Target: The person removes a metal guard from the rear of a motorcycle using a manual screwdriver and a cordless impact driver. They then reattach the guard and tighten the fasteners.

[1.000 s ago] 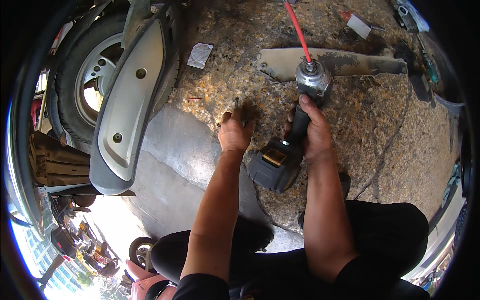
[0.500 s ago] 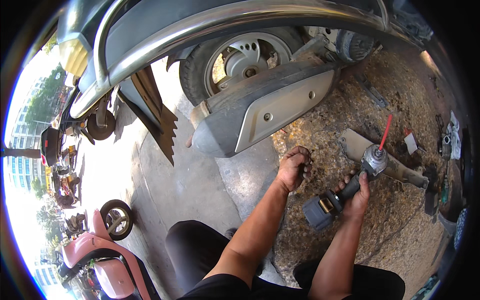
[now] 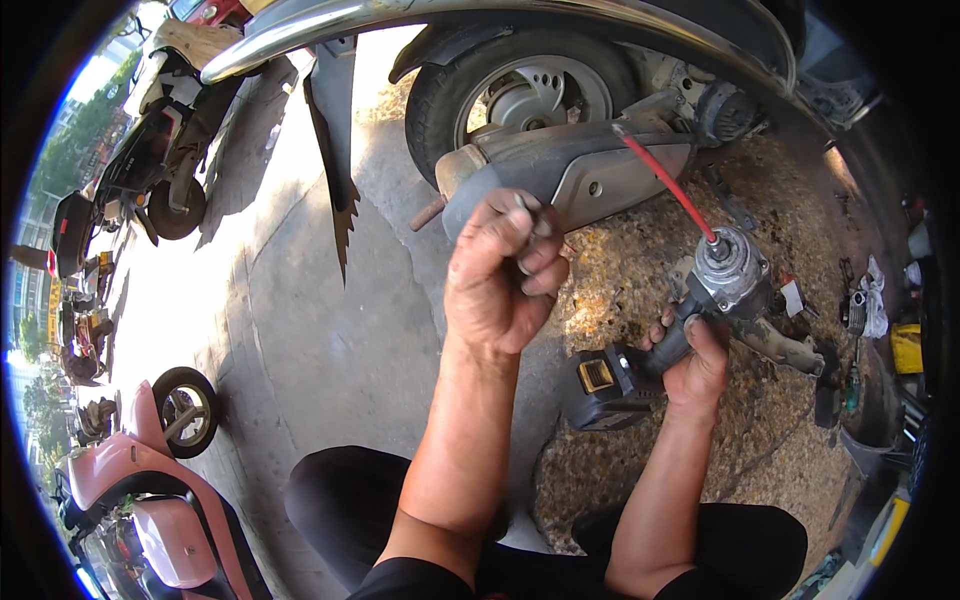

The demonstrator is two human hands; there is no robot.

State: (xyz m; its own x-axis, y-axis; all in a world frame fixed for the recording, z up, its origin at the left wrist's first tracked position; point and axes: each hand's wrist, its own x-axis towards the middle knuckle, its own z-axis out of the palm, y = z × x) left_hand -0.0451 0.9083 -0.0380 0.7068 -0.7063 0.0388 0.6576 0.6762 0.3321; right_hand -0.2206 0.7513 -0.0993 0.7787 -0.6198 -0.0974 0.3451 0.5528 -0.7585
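From above, the left hand is raised, curled into a fist around a small metal part, in front of the scooter's grey exhaust cover. The right hand grips the handle of a cordless impact wrench, held low over the gravelly ground, its long red bit pointing toward the rear wheel.
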